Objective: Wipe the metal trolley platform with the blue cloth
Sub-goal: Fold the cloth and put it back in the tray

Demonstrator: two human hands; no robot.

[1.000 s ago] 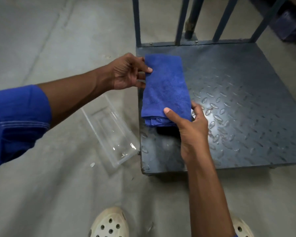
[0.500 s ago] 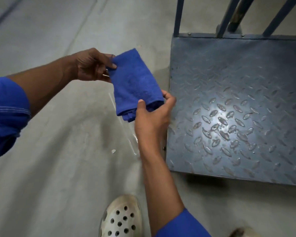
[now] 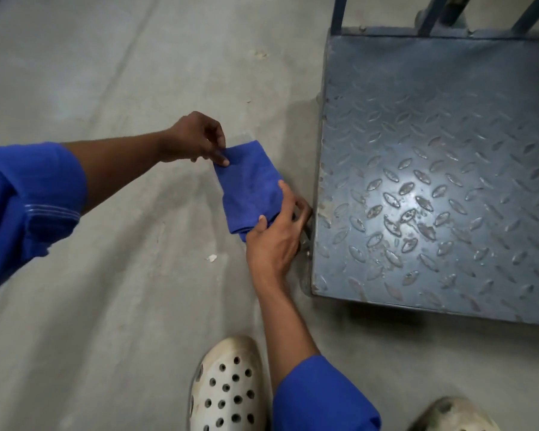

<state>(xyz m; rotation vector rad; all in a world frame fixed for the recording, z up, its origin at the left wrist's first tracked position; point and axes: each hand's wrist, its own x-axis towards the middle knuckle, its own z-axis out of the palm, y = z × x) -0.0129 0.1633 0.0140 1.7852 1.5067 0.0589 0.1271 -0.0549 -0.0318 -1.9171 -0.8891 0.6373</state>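
Observation:
The folded blue cloth [image 3: 249, 188] is held low over the concrete floor, just left of the trolley. My left hand [image 3: 196, 140] pinches its far corner. My right hand [image 3: 276, 237] grips its near end, fingers wrapped around the fold. The grey-blue metal trolley platform [image 3: 442, 169], with a raised diamond tread, fills the right side; the cloth is off it, beside its left edge. A clear plastic container lies under the cloth and my right hand, mostly hidden.
The trolley's blue upright bars [image 3: 338, 12] rise at its far edge. My two pale perforated shoes [image 3: 227, 387] [image 3: 455, 415] stand on the concrete floor [image 3: 106, 88] near the bottom. A small white scrap [image 3: 211, 258] lies on the floor.
Both hands carried the folded cloth off the platform, leftward and down to beside the trolley's left edge. The view shifted left, and the cloth now covers the clear container.

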